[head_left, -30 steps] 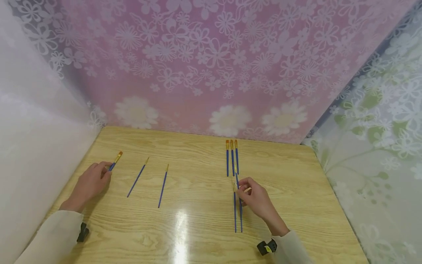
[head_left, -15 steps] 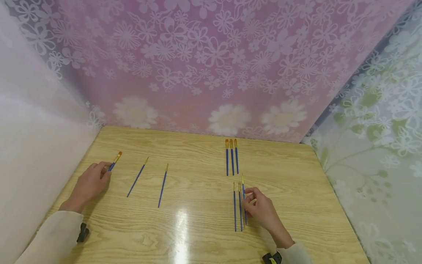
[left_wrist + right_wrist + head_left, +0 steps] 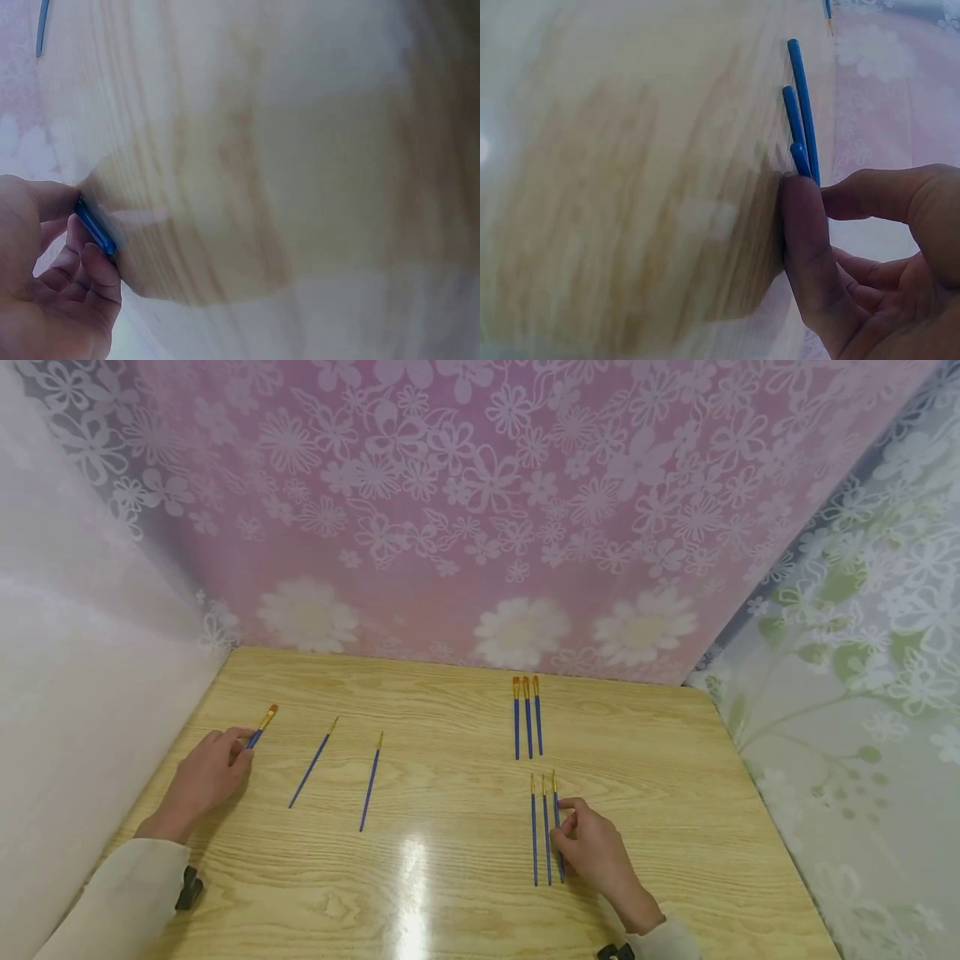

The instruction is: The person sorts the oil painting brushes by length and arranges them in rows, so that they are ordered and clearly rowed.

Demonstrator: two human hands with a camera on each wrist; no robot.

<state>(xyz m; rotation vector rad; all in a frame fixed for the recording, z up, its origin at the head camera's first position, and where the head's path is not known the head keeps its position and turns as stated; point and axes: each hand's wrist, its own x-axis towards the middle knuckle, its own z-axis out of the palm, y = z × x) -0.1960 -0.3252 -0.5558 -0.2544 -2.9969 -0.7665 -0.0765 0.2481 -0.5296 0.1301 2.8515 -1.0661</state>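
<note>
In the head view my left hand (image 3: 202,781) pinches a flat-tipped paintbrush (image 3: 266,723) with a blue handle, at the table's left side. The left wrist view shows its blue handle end (image 3: 97,227) between thumb and fingers. My right hand (image 3: 597,852) holds a thin pointed paintbrush (image 3: 556,787) between thumb and index finger. That brush lies alongside two similar thin brushes, a middle one (image 3: 547,835) and a left one (image 3: 534,835), all with tips pointing away from me. From the right wrist, blue handle ends (image 3: 802,105) show beyond the fingers.
Three orange-bristled paintbrushes (image 3: 528,718) lie side by side near the back edge. Two thin brushes, one slanted (image 3: 311,772) and one steeper (image 3: 370,787), lie apart at centre left. Flowered cloth (image 3: 450,527) hangs behind the wooden table (image 3: 450,877).
My right hand has carried the thin paintbrush right and toward me, from across the lower brushes to a place beside them. The left hand and its paintbrush have stayed put.
</note>
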